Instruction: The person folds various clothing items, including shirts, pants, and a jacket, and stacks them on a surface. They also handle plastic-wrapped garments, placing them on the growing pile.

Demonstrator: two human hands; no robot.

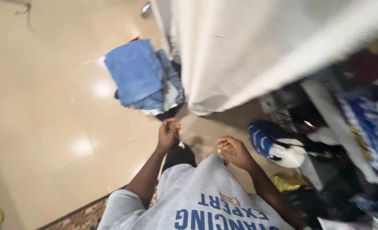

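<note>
I look down my own front, over a grey shirt (201, 200) with blue print. My left hand (168, 133) is curled shut in front of me, gripping a dark piece of cloth (178, 154) that hangs down from it. My right hand (233, 151) is beside it, fingers bent inward and pinched together; whether it holds anything is not clear. Both hands hover over a glossy beige tiled floor (61, 110).
A pile of folded blue clothes (140, 76) lies on the floor ahead. A white sheet or mattress edge (240, 51) hangs at the upper right. To the right are cluttered bags, a blue and white item (274, 145) and something yellow (287, 181). A patterned rug (82, 217) is underfoot.
</note>
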